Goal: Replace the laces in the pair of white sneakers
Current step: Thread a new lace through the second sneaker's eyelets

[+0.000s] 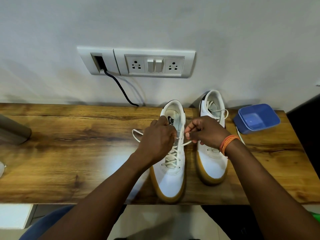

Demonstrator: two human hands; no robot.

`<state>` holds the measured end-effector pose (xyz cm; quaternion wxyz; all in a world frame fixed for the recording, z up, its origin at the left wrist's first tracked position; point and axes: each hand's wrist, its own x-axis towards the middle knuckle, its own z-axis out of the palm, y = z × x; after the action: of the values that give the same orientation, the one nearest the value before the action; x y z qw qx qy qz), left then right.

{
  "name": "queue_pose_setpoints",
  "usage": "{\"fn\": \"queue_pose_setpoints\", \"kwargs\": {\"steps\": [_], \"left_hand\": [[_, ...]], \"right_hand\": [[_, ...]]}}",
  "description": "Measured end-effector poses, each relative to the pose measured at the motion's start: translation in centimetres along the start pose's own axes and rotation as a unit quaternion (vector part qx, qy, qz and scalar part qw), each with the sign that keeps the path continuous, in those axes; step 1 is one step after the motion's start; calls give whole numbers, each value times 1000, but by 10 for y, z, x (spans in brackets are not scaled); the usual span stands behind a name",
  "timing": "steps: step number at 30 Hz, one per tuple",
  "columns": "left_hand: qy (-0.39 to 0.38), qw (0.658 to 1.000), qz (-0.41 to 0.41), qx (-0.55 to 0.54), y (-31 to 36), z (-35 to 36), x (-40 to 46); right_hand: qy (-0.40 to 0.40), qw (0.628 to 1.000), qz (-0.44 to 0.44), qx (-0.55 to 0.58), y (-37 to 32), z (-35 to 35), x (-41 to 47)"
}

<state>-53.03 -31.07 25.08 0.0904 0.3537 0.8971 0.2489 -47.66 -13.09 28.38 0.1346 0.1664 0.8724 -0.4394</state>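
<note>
Sneakers: left sneaker [170, 177] and right sneaker [213, 163] side by side on wooden surface [69, 153]
Left hand [158, 137] grip: pinches cream lace [136, 135]
Right hand [206, 131] grip: pinches the lace's other end

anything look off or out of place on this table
Nothing looks damaged or spilled. The left sneaker is only part laced, its lace ends held by the left hand and right hand. A loose lace trails beside the blue container, by the right sneaker.

Bright, even light; edges blurred, warped.
</note>
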Motion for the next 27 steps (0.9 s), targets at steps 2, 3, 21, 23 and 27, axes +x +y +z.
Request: {"fn": "queue_pose_setpoints", "kwargs": {"steps": [2, 3, 21, 23, 27], "left_hand": [[8, 1000, -5, -8, 1, 1, 0], [9, 1000, -7, -16, 0, 1, 0], [31, 999, -9, 21, 4, 12, 1], [24, 1000, -19, -3, 7, 12, 1], [21, 999, -30, 16, 11, 13, 0]], "right_hand": [[-3, 1000, 5, 2, 0, 1, 0], [-3, 1000, 8, 3, 0, 1, 0], [7, 998, -16, -65, -1, 5, 1], [6, 997, -22, -68, 0, 4, 1], [-1, 997, -36, -63, -1, 1, 0]]}}
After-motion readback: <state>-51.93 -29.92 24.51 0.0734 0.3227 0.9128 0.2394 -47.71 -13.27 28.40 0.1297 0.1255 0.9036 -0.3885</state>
